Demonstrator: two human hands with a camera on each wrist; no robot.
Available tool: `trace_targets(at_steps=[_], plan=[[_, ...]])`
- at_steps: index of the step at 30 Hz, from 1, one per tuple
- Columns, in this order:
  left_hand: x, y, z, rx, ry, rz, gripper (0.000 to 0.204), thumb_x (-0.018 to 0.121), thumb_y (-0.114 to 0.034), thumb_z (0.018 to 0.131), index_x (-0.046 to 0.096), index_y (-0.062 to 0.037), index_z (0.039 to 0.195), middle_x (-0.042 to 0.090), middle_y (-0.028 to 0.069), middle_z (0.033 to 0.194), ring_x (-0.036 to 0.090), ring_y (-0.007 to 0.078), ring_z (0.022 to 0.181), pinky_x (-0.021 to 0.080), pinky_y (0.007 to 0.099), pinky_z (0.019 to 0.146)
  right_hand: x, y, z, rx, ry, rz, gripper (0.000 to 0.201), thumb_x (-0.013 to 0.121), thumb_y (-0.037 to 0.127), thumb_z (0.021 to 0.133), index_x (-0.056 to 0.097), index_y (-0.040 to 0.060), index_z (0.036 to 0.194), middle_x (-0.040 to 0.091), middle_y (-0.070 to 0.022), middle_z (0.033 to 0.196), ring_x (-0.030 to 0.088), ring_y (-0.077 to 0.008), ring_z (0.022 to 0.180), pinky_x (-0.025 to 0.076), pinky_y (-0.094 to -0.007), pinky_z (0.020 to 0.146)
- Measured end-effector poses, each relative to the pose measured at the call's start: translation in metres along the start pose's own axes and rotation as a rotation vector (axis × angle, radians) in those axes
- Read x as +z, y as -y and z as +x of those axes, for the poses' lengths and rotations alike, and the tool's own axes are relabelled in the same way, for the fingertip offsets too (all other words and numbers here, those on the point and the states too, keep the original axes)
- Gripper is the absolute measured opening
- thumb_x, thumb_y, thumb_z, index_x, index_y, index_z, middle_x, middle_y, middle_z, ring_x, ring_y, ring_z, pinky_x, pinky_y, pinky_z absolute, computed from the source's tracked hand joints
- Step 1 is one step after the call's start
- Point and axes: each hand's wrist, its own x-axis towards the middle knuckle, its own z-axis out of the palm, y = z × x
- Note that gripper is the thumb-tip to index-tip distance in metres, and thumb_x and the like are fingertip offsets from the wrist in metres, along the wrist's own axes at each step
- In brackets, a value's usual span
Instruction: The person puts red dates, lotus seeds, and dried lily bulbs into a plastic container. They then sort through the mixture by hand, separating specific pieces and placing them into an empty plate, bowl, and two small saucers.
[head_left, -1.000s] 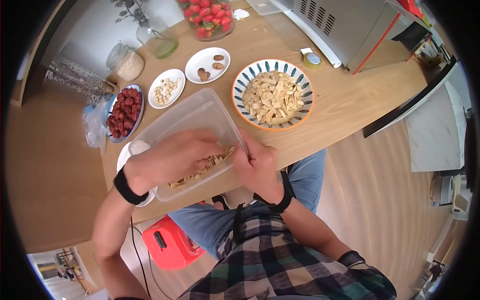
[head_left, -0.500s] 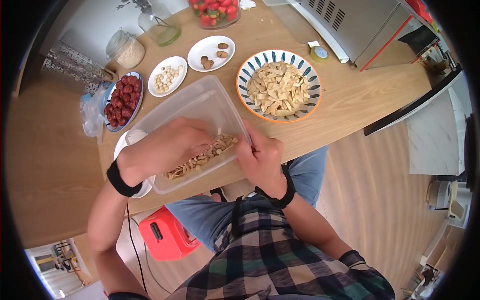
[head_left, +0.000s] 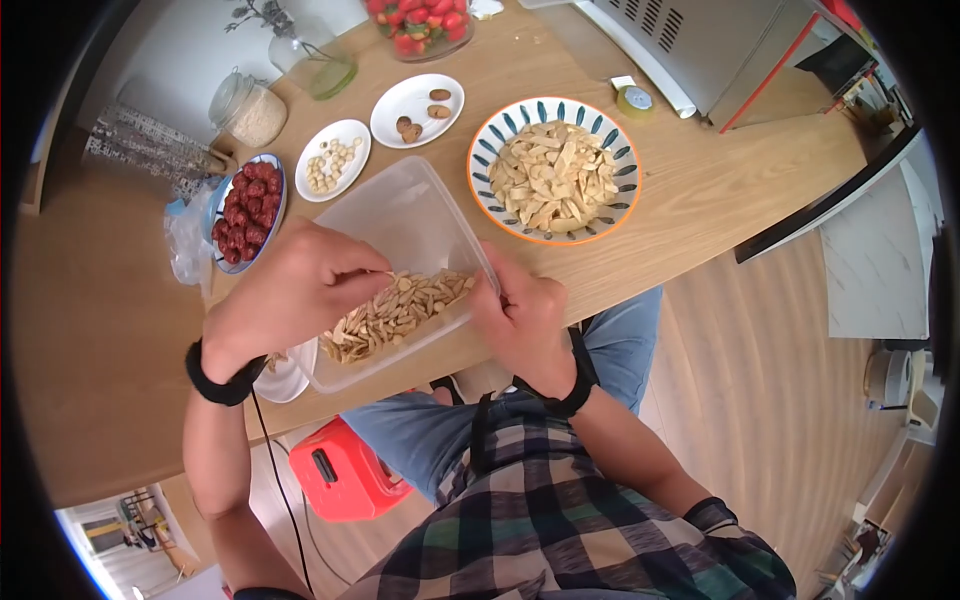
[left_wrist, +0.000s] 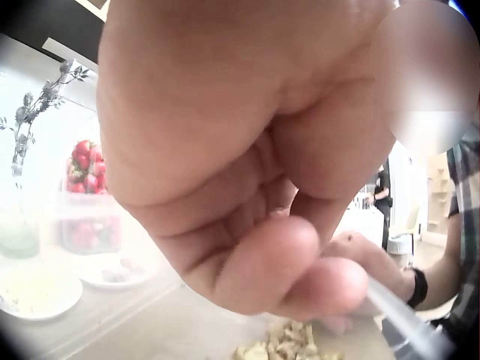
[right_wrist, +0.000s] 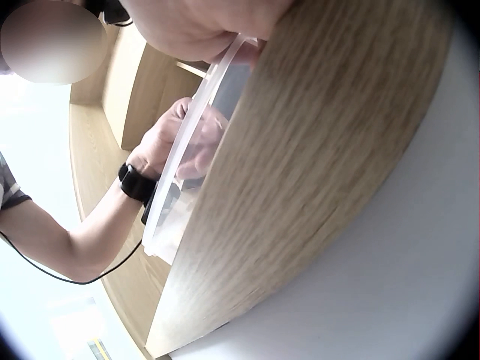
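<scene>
A translucent plastic container (head_left: 405,195) sits tilted at the table's front edge, with narrow dried slices (head_left: 390,325) along its lower side. My right hand (head_left: 525,315) grips its right rim, thumb on the near side. Over the container's left part is my left hand (head_left: 285,285), fingers curled in and thumb against them, fingertips just above the slices. The left wrist view shows the curled fingers (left_wrist: 262,262) from below; I cannot tell whether a slice is between them. A white plate (head_left: 290,385) with a few brown pieces lies partly hidden under the left wrist.
Behind stand a striped bowl (head_left: 627,190) of pale slices, a plate (head_left: 392,88) with several brown nuts or dried fruits, a plate (head_left: 345,185) of pale round pieces, and a dish of red dates (head_left: 245,210). Farther back are a jar (head_left: 255,115), a vase (head_left: 320,75), strawberries (head_left: 425,25) and a microwave (head_left: 700,60).
My left hand has drawn back from deep among the slices, up and to the left, uncovering more of them. The right hand keeps its grip on the rim.
</scene>
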Motion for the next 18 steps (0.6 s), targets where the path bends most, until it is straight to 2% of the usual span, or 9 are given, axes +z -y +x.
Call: trace_targets(at_steps=[3, 4, 6, 7, 11, 13, 17, 18], plan=[[-0.017, -0.025, 0.017, -0.279, -0.115, -0.149, 0.012, 0.072, -0.005, 0.085, 0.072, 0.0054, 0.092, 0.069, 0.0157, 0.073, 0.063, 0.0155, 0.060, 0.048, 0.0305, 0.058, -0.002, 0.003, 0.001, -0.018, 0.000, -0.036, 0.034, 0.064, 0.000, 0.086, 0.066, -0.0071, 0.119, 0.056, -0.0141, 0.057, 0.061, -0.0235, 0.046, 0.048, -0.0352, 0.047], [-0.013, -0.023, 0.029, -0.259, -0.127, -0.153, 0.012, 0.072, -0.005, 0.085, 0.072, 0.0054, 0.092, 0.069, 0.0157, 0.073, 0.063, 0.0155, 0.060, 0.048, 0.0305, 0.058, -0.003, 0.004, 0.001, -0.008, 0.009, -0.045, 0.035, 0.064, 0.000, 0.086, 0.066, -0.0070, 0.120, 0.057, -0.0144, 0.057, 0.062, -0.0244, 0.047, 0.049, -0.0357, 0.048], [-0.004, -0.014, 0.059, 0.080, -0.246, -0.076, 0.013, 0.074, -0.003, 0.084, 0.072, 0.0066, 0.093, 0.071, 0.0131, 0.075, 0.061, 0.0170, 0.062, 0.048, 0.0305, 0.059, -0.003, 0.004, 0.000, -0.012, 0.012, -0.051, 0.035, 0.063, 0.000, 0.086, 0.066, -0.0073, 0.120, 0.057, -0.0149, 0.058, 0.062, -0.0249, 0.047, 0.049, -0.0359, 0.048], [-0.004, -0.018, 0.075, 0.129, -0.182, -0.031, 0.015, 0.072, -0.004, 0.086, 0.073, 0.0065, 0.097, 0.071, 0.0140, 0.078, 0.063, 0.0190, 0.068, 0.049, 0.0314, 0.063, -0.003, 0.003, 0.001, -0.002, 0.019, -0.042, 0.035, 0.063, 0.000, 0.086, 0.066, -0.0076, 0.120, 0.057, -0.0154, 0.058, 0.063, -0.0255, 0.048, 0.049, -0.0361, 0.049], [0.013, -0.014, 0.127, 0.093, -0.140, 0.049, 0.018, 0.070, -0.005, 0.088, 0.073, 0.0056, 0.102, 0.071, 0.0136, 0.079, 0.066, 0.0198, 0.069, 0.050, 0.0319, 0.064, -0.002, -0.001, 0.000, -0.028, 0.000, -0.047, 0.035, 0.063, 0.000, 0.085, 0.065, -0.0083, 0.119, 0.058, -0.0165, 0.059, 0.064, -0.0261, 0.049, 0.050, -0.0364, 0.049], [0.017, -0.013, 0.135, 0.225, -0.306, -0.044, 0.021, 0.068, -0.005, 0.089, 0.072, 0.0043, 0.108, 0.073, 0.0127, 0.085, 0.068, 0.0200, 0.074, 0.052, 0.0328, 0.067, 0.001, -0.003, 0.000, -0.036, -0.010, -0.004, 0.036, 0.063, -0.001, 0.084, 0.065, -0.0089, 0.119, 0.057, -0.0172, 0.059, 0.064, -0.0266, 0.049, 0.050, -0.0366, 0.049], [0.001, -0.024, 0.101, 0.170, -0.291, -0.128, 0.020, 0.066, -0.003, 0.090, 0.071, 0.0045, 0.108, 0.073, 0.0121, 0.093, 0.069, 0.0195, 0.079, 0.054, 0.0349, 0.071, -0.002, 0.000, 0.000, -0.026, -0.001, -0.021, 0.036, 0.062, -0.002, 0.084, 0.065, -0.0086, 0.120, 0.056, -0.0160, 0.058, 0.062, -0.0263, 0.048, 0.049, -0.0369, 0.048], [-0.004, -0.031, 0.083, 0.108, -0.237, -0.054, 0.019, 0.066, 0.000, 0.088, 0.071, 0.0045, 0.106, 0.073, 0.0131, 0.093, 0.069, 0.0226, 0.080, 0.054, 0.0364, 0.072, -0.004, 0.002, 0.002, -0.026, 0.008, -0.026, 0.036, 0.061, -0.002, 0.084, 0.065, -0.0083, 0.119, 0.056, -0.0151, 0.057, 0.062, -0.0255, 0.047, 0.049, -0.0366, 0.048]])
